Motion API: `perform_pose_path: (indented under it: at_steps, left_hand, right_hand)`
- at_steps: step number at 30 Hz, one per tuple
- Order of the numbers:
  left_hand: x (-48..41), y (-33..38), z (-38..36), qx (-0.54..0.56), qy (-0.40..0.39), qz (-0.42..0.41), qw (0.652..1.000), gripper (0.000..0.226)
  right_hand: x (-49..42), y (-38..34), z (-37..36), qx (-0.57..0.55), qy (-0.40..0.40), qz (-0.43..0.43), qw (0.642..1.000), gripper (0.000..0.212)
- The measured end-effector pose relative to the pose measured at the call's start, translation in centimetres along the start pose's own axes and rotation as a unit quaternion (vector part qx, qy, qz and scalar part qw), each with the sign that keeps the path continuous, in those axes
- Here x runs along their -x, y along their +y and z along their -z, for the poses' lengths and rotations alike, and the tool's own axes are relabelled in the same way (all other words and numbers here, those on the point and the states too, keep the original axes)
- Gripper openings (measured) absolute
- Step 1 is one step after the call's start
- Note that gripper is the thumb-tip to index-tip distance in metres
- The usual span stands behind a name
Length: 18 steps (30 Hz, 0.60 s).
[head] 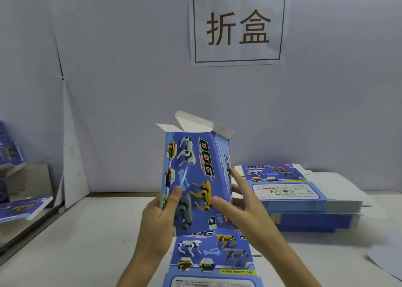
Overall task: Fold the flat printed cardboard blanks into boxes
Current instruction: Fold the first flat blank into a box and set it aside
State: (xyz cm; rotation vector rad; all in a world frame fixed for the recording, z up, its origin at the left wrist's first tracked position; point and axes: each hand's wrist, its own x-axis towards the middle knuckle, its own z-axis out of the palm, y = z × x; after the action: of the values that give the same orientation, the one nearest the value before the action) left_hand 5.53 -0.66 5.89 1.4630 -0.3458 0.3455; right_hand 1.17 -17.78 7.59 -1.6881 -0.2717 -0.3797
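Grey wall point(130, 69) behind, paper sign point(238, 27) taped on it. White table point(87, 232) is seen below. A stack of flat blanks point(304, 191) is laid at the right, well apart from the hands. Finished boxes point(13, 156) are partly seen at the far left edge, blurred.

One box point(195, 178) is held upright above the table, centre frame, already opened into a tube. Its top flaps point(195, 123) are left standing open; the bottom end is hidden behind another flat blank point(213, 256) lying on the table near the body.

Step judged: tube squared up, ends not yet closed. Next move likely calls for the side flaps to be tucked in and the lid flap pushed home, one hand steadying the tube so it is not crushed.

The box is gripped at its left edge by the left hand point(158, 217), thumb laid on the printed front, fingers hidden behind. The right edge is pinched by the right hand point(237, 202), thumb on the front, fingers spread along the narrow side panel. The box sits between both hands, touching both.
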Motion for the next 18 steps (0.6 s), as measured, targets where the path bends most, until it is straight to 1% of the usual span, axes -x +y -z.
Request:
perform_pose_path:
  at_steps: [2, 4, 6, 7, 9, 10, 11, 13, 14, 16, 18]
  left_hand:
    - [0.1, 0.0, 0.0, 0.007, -0.001, -0.014, 1.000, 0.039]
    - [0.1, 0.0, 0.2, 0.008, -0.009, -0.026, 1.000, 0.039]
    - [0.0, -0.1, 0.4, -0.012, -0.042, -0.014, 0.999, 0.052]
    - [-0.1, 0.0, 0.4, -0.028, -0.071, 0.004, 0.997, 0.059]
    - [-0.1, 0.1, 0.5, -0.056, -0.130, 0.053, 0.989, 0.070]
    - [-0.1, 0.0, 0.6, -0.066, -0.146, 0.072, 0.984, 0.072]
    - [0.0, 0.1, 0.7, -0.069, -0.155, 0.080, 0.982, 0.071]
    - [-0.1, 0.3, 0.9, -0.054, -0.141, 0.078, 0.985, 0.065]
    - [-0.2, 0.5, 1.0, -0.042, -0.123, 0.071, 0.989, 0.060]
    - [-0.6, 0.9, 1.5, -0.032, -0.088, 0.064, 0.994, 0.053]
    - [-1.0, 1.2, 2.2, -0.026, -0.078, 0.081, 0.993, 0.049]
  right_hand:
    - [0.0, 0.0, 0.0, -0.022, 0.003, -0.009, 1.000, 0.077]
    - [0.0, 0.2, 0.2, -0.035, -0.006, -0.023, 0.999, 0.076]
    - [-0.1, 0.3, 0.4, -0.052, -0.024, -0.028, 0.998, 0.077]
    - [-0.2, 0.6, 0.5, -0.055, -0.030, -0.029, 0.998, 0.076]
    - [-0.3, 1.1, 0.4, -0.059, -0.019, -0.025, 0.998, 0.063]
    - [-0.3, 1.3, 0.4, -0.065, -0.008, -0.026, 0.998, 0.058]
    - [-0.4, 1.4, 0.3, -0.068, 0.002, -0.028, 0.997, 0.059]
    - [-0.7, 1.6, 0.4, -0.076, 0.017, -0.043, 0.996, 0.066]
    - [-0.8, 1.6, 0.4, -0.084, 0.021, -0.059, 0.994, 0.065]
    - [-0.8, 1.4, 0.4, -0.109, 0.002, -0.094, 0.990, 0.055]
    - [-0.7, 1.4, 0.3, -0.118, -0.021, -0.105, 0.987, 0.050]
